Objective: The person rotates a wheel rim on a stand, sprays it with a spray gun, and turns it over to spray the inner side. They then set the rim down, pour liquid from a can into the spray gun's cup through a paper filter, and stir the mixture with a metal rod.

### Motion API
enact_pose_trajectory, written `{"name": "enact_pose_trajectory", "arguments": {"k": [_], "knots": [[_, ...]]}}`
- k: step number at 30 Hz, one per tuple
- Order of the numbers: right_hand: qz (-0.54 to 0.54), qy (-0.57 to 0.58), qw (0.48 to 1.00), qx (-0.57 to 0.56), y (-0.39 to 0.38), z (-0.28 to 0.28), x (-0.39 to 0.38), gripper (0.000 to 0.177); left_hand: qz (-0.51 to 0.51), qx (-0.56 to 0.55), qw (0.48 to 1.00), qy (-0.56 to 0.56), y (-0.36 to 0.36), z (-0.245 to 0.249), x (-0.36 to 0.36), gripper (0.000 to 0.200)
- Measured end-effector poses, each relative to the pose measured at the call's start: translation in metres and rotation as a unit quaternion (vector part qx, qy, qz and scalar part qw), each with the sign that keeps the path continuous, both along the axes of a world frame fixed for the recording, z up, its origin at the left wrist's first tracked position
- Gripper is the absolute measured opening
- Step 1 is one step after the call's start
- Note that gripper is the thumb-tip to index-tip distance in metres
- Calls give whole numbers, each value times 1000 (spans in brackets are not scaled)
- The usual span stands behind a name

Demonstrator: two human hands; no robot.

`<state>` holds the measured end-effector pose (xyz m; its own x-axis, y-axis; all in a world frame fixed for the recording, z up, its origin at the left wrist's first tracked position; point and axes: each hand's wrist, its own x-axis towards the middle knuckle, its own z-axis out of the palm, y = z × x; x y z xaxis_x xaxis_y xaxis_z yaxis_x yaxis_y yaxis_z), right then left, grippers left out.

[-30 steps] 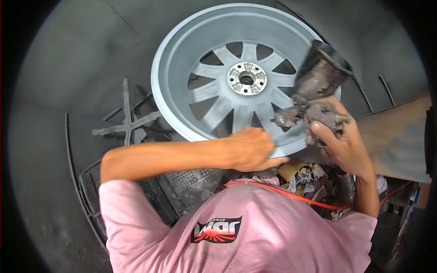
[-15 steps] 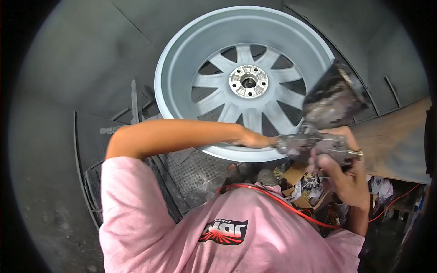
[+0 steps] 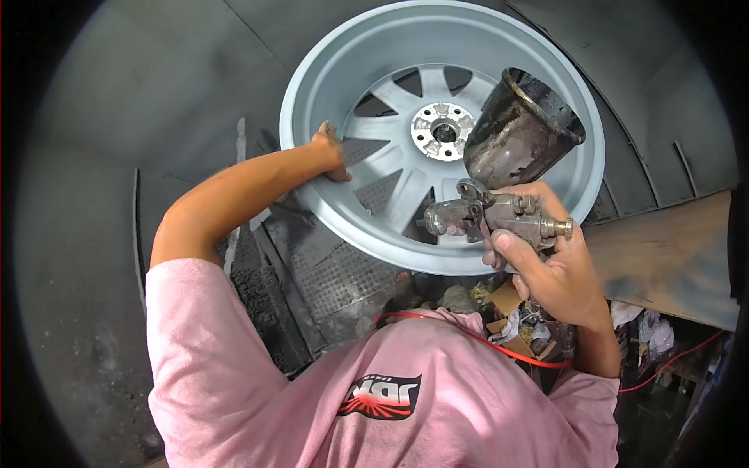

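A spray gun [image 3: 499,217] is gripped in my right hand [image 3: 546,269], its nozzle pointing left and its dark, paint-crusted cup [image 3: 524,129] tilted up to the right. Behind the gun is a pale grey wheel rim [image 3: 394,248], seen into its hollow side, with several spokes and a bare metal hub [image 3: 425,140]. My left hand [image 3: 332,154] reaches over the rim's left edge, fingers apart, against or close to the inner wall; exact contact is hard to see. The gun and cup cover part of the rim's right side.
A red hose [image 3: 499,349] crosses in front of my pink shirt. At lower right lies a cardboard box [image 3: 507,300] with crumpled scraps, below a brown board [image 3: 671,249]. Dark panels [image 3: 179,93] stand around, and a textured floor plate [image 3: 343,277] lies beneath.
My left hand has moved from the gun's front to the left side of the wheel rim. My right hand has shifted slightly left with the spray gun. The rim appears higher and further right.
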<state>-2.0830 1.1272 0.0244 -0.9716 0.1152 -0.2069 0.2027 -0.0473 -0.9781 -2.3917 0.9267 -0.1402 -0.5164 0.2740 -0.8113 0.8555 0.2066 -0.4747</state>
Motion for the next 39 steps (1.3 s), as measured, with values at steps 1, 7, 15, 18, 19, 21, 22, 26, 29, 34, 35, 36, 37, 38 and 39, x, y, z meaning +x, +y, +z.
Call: {"name": "enact_pose_trajectory", "arguments": {"k": [1, 7, 15, 18, 19, 21, 22, 26, 29, 34, 35, 36, 37, 38, 39], "knots": [[-1, -10, 1000, 8, 0, -1, 0, 25, -12, -26, 1000, -1, 2, -6, 2, 78], [-30, -45, 999, 9, -5, 1, 5, 27, 249, 87, 780, -568, 37, 51, 111, 71], [-44, 40, 998, -13, -15, -10, 5, 31, 234, 125, 774, -575, 33, 11, 105, 74], [-8, 31, 999, -13, -17, -11, 7, 32, 185, -9, 915, -359, 8, 20, 65, 69], [-12, 25, 999, -19, -20, -13, 8, 32, 181, -28, 945, -272, 3, 19, 48, 68], [-14, 26, 999, -24, -26, -19, 8, 32, 78, -31, 992, -93, -10, 2, 7, 67], [-11, 26, 999, -22, -28, -19, 8, 32, -21, -15, 1000, 0, -19, -12, -14, 66], [-10, 12, 1000, 10, -29, -20, 11, 31, -91, 35, 993, 60, -20, 7, -13, 63], [-2, 23, 1000, 4, -34, -18, 15, 31, 171, 102, 955, -218, -14, 46, 68, 66], [52, 34, 997, -40, -25, -18, 14, 33, 77, 344, 831, -430, -19, 75, 135, 56], [45, 38, 997, -45, -25, -14, 14, 33, 95, 393, 829, -387, -24, 89, 150, 52], [39, 43, 997, -50, -24, -13, 14, 33, 113, 438, 824, -341, -29, 97, 165, 49], [48, 45, 997, -51, -22, -14, 14, 33, 119, 441, 824, -335, -38, 98, 174, 49], [57, 54, 996, -50, -19, -15, 13, 34, 93, 524, 791, -303, -48, 99, 181, 45], [67, 64, 995, -49, -16, -16, 12, 35, 64, 601, 750, -268, -58, 100, 184, 41]]}}
